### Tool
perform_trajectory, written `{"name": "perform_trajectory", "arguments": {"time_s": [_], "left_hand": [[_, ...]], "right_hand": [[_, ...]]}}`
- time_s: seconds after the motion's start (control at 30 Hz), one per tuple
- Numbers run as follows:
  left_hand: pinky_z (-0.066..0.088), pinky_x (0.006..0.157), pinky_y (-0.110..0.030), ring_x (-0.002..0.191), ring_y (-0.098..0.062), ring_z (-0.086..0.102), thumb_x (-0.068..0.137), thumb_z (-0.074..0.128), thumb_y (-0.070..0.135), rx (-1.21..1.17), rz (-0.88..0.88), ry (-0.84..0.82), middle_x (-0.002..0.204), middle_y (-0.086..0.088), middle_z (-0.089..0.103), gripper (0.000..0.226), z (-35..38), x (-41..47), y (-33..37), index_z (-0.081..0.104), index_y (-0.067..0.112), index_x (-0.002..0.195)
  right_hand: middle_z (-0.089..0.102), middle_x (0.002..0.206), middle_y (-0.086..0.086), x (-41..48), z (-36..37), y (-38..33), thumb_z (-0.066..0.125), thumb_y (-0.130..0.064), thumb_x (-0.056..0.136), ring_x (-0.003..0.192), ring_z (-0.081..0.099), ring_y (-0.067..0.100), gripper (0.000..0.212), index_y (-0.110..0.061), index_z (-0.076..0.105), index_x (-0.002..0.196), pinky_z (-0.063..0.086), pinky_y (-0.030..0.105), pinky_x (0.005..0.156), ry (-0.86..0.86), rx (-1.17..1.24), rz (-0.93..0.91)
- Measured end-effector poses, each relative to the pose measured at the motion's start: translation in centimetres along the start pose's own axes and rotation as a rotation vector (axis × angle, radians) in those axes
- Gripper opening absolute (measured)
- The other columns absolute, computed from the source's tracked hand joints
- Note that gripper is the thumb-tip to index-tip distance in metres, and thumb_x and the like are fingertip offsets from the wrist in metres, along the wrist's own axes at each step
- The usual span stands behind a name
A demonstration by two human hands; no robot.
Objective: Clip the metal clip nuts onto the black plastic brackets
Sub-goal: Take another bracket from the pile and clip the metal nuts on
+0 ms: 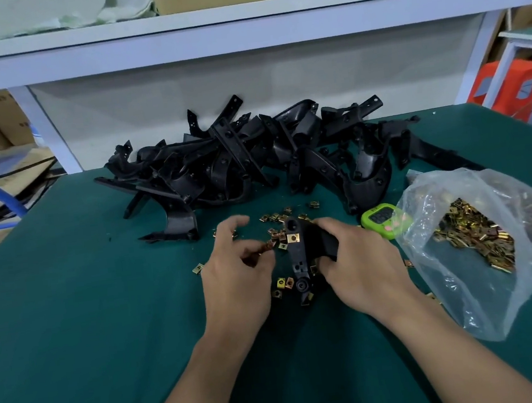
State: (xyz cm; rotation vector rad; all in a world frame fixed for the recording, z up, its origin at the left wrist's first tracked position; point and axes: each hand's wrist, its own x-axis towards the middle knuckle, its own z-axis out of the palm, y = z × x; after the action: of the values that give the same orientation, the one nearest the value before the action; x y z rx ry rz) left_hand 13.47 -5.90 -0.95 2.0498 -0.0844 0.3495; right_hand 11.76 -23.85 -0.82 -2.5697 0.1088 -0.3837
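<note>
While the right hand (360, 256) is wrapping its grip round the wide body of one black bracket (299, 257) and is holding it over the middle of the bench (69, 290), the left hand (236, 271) is pinching a single clip nut (265, 247) between thumb and curled fingertips, just beside the bracket's narrow arm. Motion blur is hiding which way the nut's open mouth is facing. One fitted nut (292, 238) is already sitting on the upper part of that arm, so the step in hand is probably the next seat lower down. To do it well, the left hand should be presenting the nut mouth-first and square to the plastic edge, then pushing until its hole is lining up with the bracket's hole. The right hand should be bracing against that push. A nut going on crooked is likely to be springing off. Loose clip nuts (276, 217) are lying around the bracket, more are filling the clear bag (474, 234) on the right, and the pile of brackets (253, 156) is waiting behind, with a green timer (382, 221) between pile and bag.
</note>
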Motion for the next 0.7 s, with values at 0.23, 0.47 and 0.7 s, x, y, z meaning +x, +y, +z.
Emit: {"name": "perform_trajectory", "arguments": {"time_s": [0.23, 0.47, 0.7], "left_hand": [[0.045, 0.068, -0.003, 0.077, 0.010, 0.066, 0.082, 0.081, 0.011, 0.000, 0.000, 0.003, 0.071, 0.029, 0.070, 0.025, -0.24, -0.13, 0.25, 0.070, 0.032, 0.077], [0.048, 0.065, -0.003, 0.075, 0.009, 0.068, 0.079, 0.083, 0.003, -0.101, -0.004, -0.080, 0.073, 0.025, 0.073, 0.033, -0.28, 0.04, 0.03, 0.077, 0.035, 0.075], [0.062, 0.075, -0.033, 0.077, -0.012, 0.077, 0.078, 0.082, -0.001, -0.234, -0.100, -0.224, 0.080, 0.007, 0.079, 0.033, 0.07, 0.18, -0.32, 0.081, 0.031, 0.079]], "right_hand": [[0.056, 0.083, -0.016, -0.03, 0.00, -0.01, 0.065, -0.026, 0.085, 0.075, 0.055, 0.017, 0.049, -0.047, 0.049, 0.126, 0.043, 0.032, 0.067, 0.006, -0.005, -0.004], [0.060, 0.089, -0.016, 0.03, -0.23, -0.04, 0.065, -0.026, 0.086, 0.080, 0.058, 0.017, 0.051, -0.048, 0.050, 0.129, 0.049, 0.033, 0.071, -0.004, 0.014, 0.016], [0.063, 0.090, -0.013, 0.10, -0.28, -0.05, 0.066, -0.026, 0.086, 0.082, 0.061, 0.019, 0.048, -0.047, 0.050, 0.126, 0.050, 0.035, 0.071, -0.015, 0.015, 0.016]]}}
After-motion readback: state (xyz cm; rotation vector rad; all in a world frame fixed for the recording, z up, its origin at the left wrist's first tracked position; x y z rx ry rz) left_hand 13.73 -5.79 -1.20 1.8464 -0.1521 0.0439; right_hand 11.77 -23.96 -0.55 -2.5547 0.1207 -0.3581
